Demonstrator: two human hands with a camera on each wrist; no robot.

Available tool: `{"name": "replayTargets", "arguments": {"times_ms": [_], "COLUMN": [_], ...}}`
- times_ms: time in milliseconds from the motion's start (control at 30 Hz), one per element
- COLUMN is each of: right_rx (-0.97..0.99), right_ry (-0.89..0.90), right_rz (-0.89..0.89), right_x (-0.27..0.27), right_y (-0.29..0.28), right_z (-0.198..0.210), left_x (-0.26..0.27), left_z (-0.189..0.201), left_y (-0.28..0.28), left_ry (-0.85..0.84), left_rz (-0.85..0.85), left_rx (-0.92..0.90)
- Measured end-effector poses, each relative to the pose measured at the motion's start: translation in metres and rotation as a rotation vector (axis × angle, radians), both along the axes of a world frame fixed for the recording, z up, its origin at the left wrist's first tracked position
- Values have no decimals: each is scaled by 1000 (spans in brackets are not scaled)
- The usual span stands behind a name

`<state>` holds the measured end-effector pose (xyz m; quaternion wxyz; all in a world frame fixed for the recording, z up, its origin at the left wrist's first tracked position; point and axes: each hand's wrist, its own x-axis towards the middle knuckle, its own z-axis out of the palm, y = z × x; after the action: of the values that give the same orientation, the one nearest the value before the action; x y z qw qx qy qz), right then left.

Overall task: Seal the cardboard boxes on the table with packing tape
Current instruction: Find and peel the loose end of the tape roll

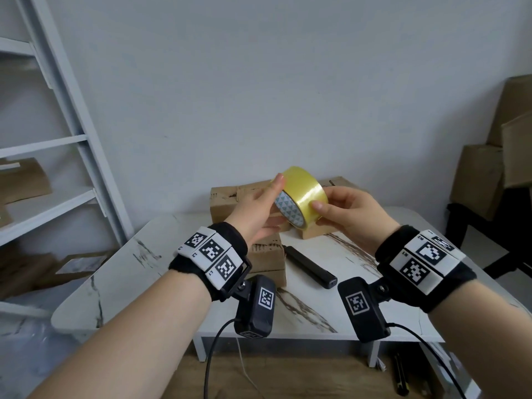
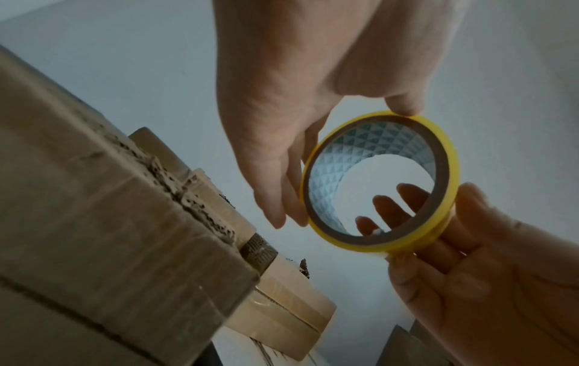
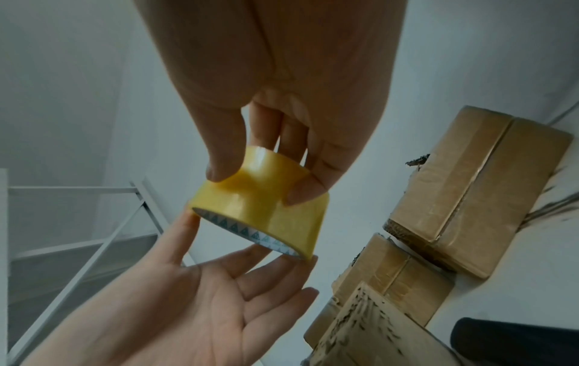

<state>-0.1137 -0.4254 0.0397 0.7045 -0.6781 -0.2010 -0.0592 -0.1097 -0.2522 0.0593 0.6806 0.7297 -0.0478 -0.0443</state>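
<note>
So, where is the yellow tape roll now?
In the head view the yellow tape roll is in the air at centre, held between left hand and right hand, above the cardboard boxes.

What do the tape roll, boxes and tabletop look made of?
Tape roll: glossy, translucent yellow plastic film on a printed core, probably card.
Boxes: matte brown corrugated cardboard; fluting shows at torn edges.
Tabletop: smooth white with dark veins, marble-look; stone or laminate unclear.
</note>
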Motion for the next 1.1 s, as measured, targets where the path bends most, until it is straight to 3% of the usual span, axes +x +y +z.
{"name": "replayTargets", "arguments": {"times_ms": [200, 433, 633, 767, 933, 1000, 1100], "right_rx": [52, 176, 165, 16, -337, -351, -201], "right_ry": [32, 78, 96, 8, -203, -206, -149], "right_rz": [99, 143, 43, -63, -154, -177, -246], "right_x": [-2, -3, -6, -6, -8, -6, -5], "right_y": [1, 7, 12, 12, 13, 16, 18], "right_z": [2, 6, 12, 12, 11, 9, 9], "left_x": [-6, -10, -11, -14, -15, -14, -12], "left_z": [5, 4, 9, 12, 13, 13, 8], "left_y": [-5, -2, -3, -3, -6, -6, -2], "left_ry": [31, -53, -3, 75, 51, 5, -57], "left_rz": [38, -9, -6, 16, 3, 11, -34], "left_rx": [-56, 39, 108, 102, 236, 258, 203]}}
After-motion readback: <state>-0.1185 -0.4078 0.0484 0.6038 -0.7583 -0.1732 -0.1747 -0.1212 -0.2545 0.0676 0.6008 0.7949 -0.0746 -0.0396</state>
